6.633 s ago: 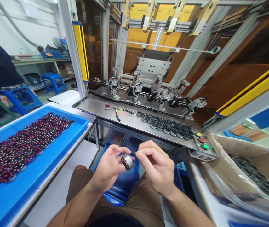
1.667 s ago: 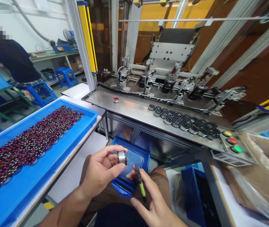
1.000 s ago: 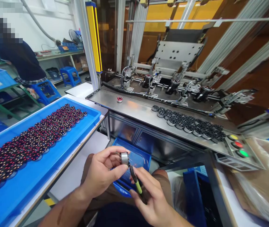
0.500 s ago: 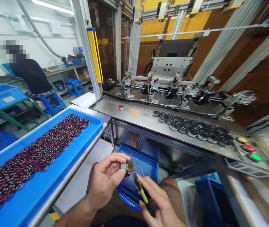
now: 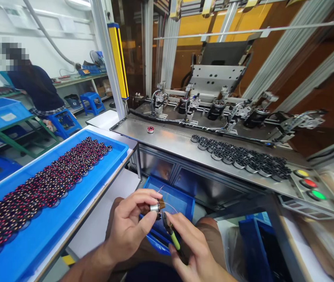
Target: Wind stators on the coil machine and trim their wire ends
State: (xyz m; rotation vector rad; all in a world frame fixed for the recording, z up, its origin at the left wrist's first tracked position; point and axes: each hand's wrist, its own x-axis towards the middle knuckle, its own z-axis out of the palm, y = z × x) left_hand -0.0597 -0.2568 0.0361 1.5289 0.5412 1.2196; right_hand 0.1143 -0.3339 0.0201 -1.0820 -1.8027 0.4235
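Observation:
Pinched between the thumb and fingers of my left hand (image 5: 129, 226) is a small motor stator (image 5: 154, 208) with a silvery rim. Thin copper wire (image 5: 170, 205) loops out from its right side. My right hand (image 5: 195, 246) is closed around cutting pliers (image 5: 173, 237) with green and black handles. The dark jaws of the pliers are at the stator's right side, by the wire ends; whether they touch the wire I cannot tell. Both hands are above my lap, in front of a blue bin (image 5: 181, 197).
On the left, a blue tray (image 5: 102, 172) holds many red and black wound stators (image 5: 52, 176). Dark stator cores (image 5: 240, 156) cover the right part of the metal ledge (image 5: 167, 137), and one red stator (image 5: 150, 129) is farther left. Push buttons (image 5: 310, 183) are at right. A person (image 5: 36, 86) sits behind.
The pliers' jaws have moved left and up, closer to the stator. The stator has turned slightly in my left hand, and a wire now sticks up above it. The view has shifted a little.

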